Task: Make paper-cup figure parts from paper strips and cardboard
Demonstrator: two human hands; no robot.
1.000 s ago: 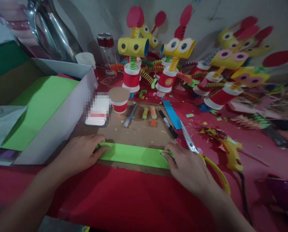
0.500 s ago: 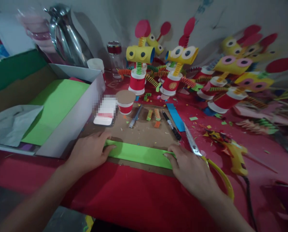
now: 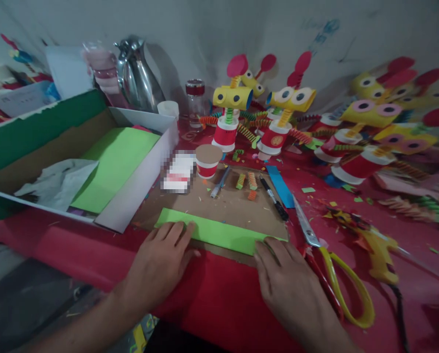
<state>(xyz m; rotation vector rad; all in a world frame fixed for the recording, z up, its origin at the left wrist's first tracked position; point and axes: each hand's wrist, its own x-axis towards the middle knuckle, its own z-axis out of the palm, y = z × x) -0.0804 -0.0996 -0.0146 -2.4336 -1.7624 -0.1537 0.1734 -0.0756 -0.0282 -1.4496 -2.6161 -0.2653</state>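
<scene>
Under both hands a long green paper strip is pressed flat on a brown cardboard sheet, which lies on a surface covered in red cloth. The left hand is laid open, palm down, with its fingertips on the strip's left end. The right hand is also open and flat, its fingertips touching the strip's right end. Just to the right of the right hand, yellow-handled scissors are seen lying on the cloth, and beyond them a yellow glue gun. Beyond the hands, on the cardboard, a black marker, a silver pen, small folded paper springs and a blue paper strip are spread out. A red and white paper cup is stood upside down beside them. To the left of the left hand, an open box holding a green sheet is placed. Further back, yellow-headed paper-cup figures are lined up against the wall.
</scene>
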